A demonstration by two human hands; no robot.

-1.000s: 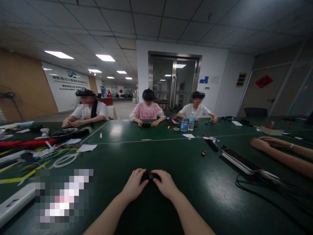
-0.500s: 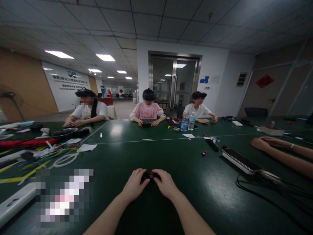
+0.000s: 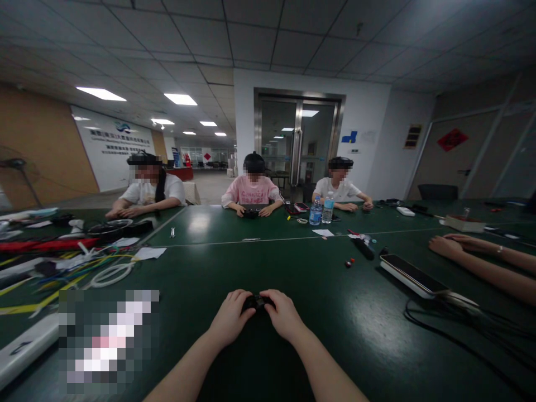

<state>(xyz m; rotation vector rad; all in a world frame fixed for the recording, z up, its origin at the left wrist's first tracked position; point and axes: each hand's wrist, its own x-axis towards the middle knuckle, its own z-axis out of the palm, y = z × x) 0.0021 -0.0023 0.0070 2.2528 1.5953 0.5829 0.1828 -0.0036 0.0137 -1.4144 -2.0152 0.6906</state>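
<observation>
Between my two hands, low over the green table (image 3: 188,268), is a small black object (image 3: 258,302) of a kind I cannot make out. My left hand (image 3: 230,318) closes on its left end, thumb on the near side and fingers curled over the far side. Its right end is gripped the same way by my right hand (image 3: 283,314). Most of the object is covered by my fingers; only its dark middle shows.
At left lie tangled cables (image 3: 111,275), a white power strip (image 3: 29,349) and a blurred-out item (image 3: 113,340). To the right, a phone (image 3: 414,273) rests on a white block near black cords (image 3: 460,340). Water bottles (image 3: 316,212) stand farther back. Several people sit around the table.
</observation>
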